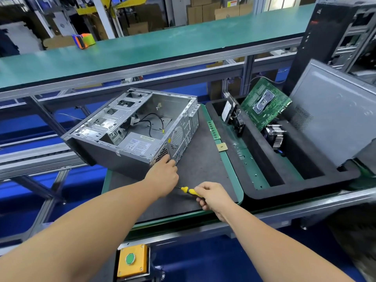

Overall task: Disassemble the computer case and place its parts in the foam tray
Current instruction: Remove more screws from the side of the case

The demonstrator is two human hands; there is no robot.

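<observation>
The computer case (134, 127) lies on its side on the dark mat of the worktop (203, 171), open face up, its rear corner touching the left hand (163, 177). That hand's fingers (169, 161) press against the perforated rear panel near the bottom corner; whether they curl round an edge there I cannot tell, since the hand hides them. The right hand (213, 197) sits just right of the left, and it is clenched round a yellow-handled screwdriver (190, 191) whose tip points toward the left wrist.

Inside the case, up and left of the left fingers, a power supply (138, 144) and loose black cables (151, 124) remain. The foam tray (264, 192) lies well right of both hands, already holding a motherboard (266, 102), a heatsink (276, 137) and a drive (228, 111), with a grey side panel (333, 121) leaning at its far side.

The case looks like thin sheet steel: stiff, fairly heavy, with sharp stamped edges and a smooth skin likely to slide on the mat. It is best steadied by the folded rear frame or the solid bottom rail, not the vent mesh. The power supply is probably dense; lifting it by its box body, not its cables, seems safest.
</observation>
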